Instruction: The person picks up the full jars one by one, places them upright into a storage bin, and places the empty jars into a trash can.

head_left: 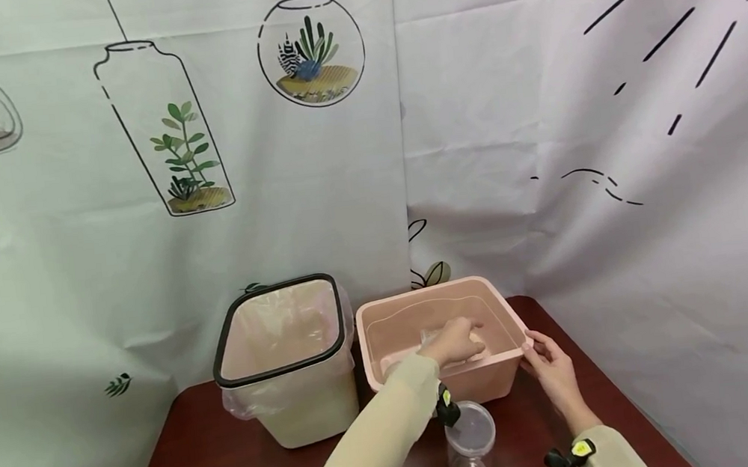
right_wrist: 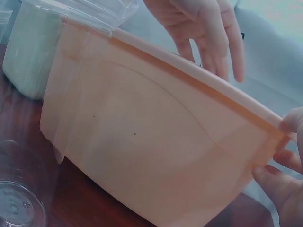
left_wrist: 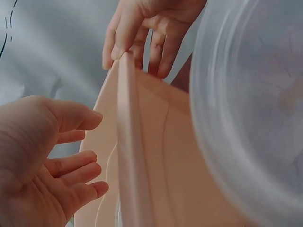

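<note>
A pink plastic bin stands on the table. My left hand reaches over its near rim into the opening, fingers loosely bent with nothing between them in the left wrist view. Something clear lies inside the bin, partly hidden by that hand. At the near right corner, my right hand pinches the bin's rim between thumb and fingers, also seen in the right wrist view, where the right hand is cut by the frame edge. Close to my left wrist stands a clear jar with a translucent lid.
Left of the pink bin stands a cream trash can with a black rim and a plastic liner. Both containers sit on a dark red table. Behind them hangs a white curtain printed with plants.
</note>
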`<state>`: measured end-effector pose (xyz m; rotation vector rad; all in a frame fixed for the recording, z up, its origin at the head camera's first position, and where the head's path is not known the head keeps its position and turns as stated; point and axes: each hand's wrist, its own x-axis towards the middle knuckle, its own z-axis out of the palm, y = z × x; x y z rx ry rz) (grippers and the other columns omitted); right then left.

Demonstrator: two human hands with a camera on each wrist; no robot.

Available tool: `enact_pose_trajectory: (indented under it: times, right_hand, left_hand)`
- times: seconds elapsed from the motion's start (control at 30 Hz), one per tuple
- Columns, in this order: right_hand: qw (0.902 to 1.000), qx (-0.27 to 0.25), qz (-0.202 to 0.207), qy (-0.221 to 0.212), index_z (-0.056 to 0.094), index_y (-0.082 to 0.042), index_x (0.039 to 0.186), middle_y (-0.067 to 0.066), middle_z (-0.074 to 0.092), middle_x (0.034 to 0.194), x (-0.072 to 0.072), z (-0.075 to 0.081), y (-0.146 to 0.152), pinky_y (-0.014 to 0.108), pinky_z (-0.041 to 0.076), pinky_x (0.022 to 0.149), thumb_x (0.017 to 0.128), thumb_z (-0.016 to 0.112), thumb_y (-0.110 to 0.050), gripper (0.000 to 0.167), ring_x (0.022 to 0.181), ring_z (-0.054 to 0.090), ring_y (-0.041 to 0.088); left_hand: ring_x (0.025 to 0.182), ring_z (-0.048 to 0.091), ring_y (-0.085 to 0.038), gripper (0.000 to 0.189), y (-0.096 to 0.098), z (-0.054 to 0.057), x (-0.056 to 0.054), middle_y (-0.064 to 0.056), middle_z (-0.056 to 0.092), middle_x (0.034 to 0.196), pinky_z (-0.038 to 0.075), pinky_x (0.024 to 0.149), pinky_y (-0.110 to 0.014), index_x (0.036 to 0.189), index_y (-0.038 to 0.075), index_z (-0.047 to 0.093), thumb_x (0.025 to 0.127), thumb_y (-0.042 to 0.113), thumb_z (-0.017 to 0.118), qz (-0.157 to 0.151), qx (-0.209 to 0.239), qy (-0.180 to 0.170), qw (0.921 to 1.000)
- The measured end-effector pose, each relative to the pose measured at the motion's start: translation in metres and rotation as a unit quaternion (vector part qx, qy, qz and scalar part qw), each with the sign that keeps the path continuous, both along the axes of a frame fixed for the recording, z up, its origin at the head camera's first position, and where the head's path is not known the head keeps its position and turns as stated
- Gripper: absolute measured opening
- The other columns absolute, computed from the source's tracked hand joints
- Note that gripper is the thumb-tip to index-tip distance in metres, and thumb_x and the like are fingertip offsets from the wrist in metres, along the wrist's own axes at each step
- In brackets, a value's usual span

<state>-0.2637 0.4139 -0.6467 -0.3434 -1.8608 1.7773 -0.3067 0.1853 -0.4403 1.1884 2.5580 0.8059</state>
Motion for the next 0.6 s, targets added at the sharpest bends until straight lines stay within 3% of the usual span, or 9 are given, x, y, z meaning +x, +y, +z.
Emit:
enact_pose_trajectory:
  times: [0.2,0.37,0.5,0.53,0.6]
  right_hand:
    - [1.0000,-0.005,-0.002,0.000,0.053,-0.023,0.130,0.009,0.054,0.119,0.004,0.007,-0.002,0.022,0.052,0.070,0.086,0.064,-0.037,0.048,0.097,0.061,0.010]
    - [1.0000,-0.005,-0.007,-0.003,0.054,-0.024,0.129,0.007,0.056,0.117,0.005,0.009,-0.002,0.023,0.052,0.071,0.085,0.065,-0.039,0.047,0.096,0.061,0.009]
    - [1.0000,-0.006,0.000,-0.002,0.054,-0.022,0.129,0.007,0.056,0.116,0.005,0.009,-0.002,0.023,0.052,0.071,0.087,0.064,-0.036,0.046,0.097,0.061,0.008]
    - [0.9995,-0.016,0.022,0.019,0.054,-0.019,0.129,0.009,0.056,0.116,0.012,0.020,-0.008,0.025,0.052,0.073,0.088,0.063,-0.032,0.044,0.098,0.061,0.011]
    - [0.9987,-0.023,0.034,0.029,0.053,-0.017,0.130,0.010,0.056,0.117,0.012,0.018,-0.008,0.025,0.052,0.074,0.089,0.063,-0.028,0.044,0.099,0.061,0.011]
  left_hand:
    - [0.107,0.058,-0.019,0.042,-0.007,0.006,-0.004,-0.010,0.063,0.115,0.044,0.087,-0.024,0.120,0.000,0.059,0.080,0.010,0.066,0.011,0.004,0.014,0.9998]
    - [0.103,0.058,-0.019,0.040,-0.011,0.005,-0.013,-0.013,0.063,0.115,0.045,0.086,-0.026,0.119,-0.002,0.059,0.081,0.010,0.064,0.013,0.028,-0.011,0.9995]
    - [0.109,0.057,-0.024,0.041,-0.019,0.003,-0.021,-0.015,0.061,0.117,0.045,0.089,-0.030,0.120,-0.003,0.058,0.081,0.010,0.063,0.017,0.045,-0.031,0.9984]
    - [0.111,0.055,-0.025,0.041,-0.022,0.003,-0.023,-0.016,0.060,0.118,0.044,0.090,-0.030,0.120,-0.003,0.058,0.082,0.010,0.063,0.020,0.047,-0.035,0.9981]
    - [0.111,0.056,-0.027,0.041,-0.027,0.001,-0.028,-0.017,0.059,0.119,0.045,0.089,-0.033,0.121,-0.003,0.057,0.084,0.011,0.063,0.027,0.046,-0.037,0.9979]
